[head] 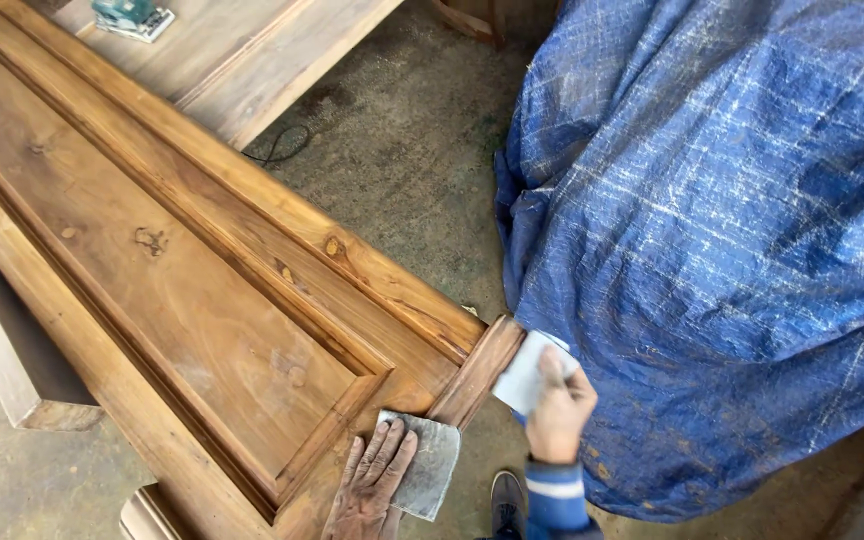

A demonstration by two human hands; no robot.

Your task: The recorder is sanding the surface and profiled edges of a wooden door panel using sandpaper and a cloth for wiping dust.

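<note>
Sanding the end of a wooden door panel (182, 290)

Left hand (372, 485) is lying flat on the panel's near end, fingers spread and pressing on a grey sandpaper sheet (430, 462), not curled round it. Right hand (559, 412) is just off the panel's end corner, its grip pinching a folded white sandpaper (524, 372) against the end edge. A blue tarp (732, 250) is bulging right of the panel, and a teal sander (130, 16) is sitting beyond the panel's far end.

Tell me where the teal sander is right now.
The teal sander sits at the top left of the head view on the pale wooden panel, far from both hands.
</note>
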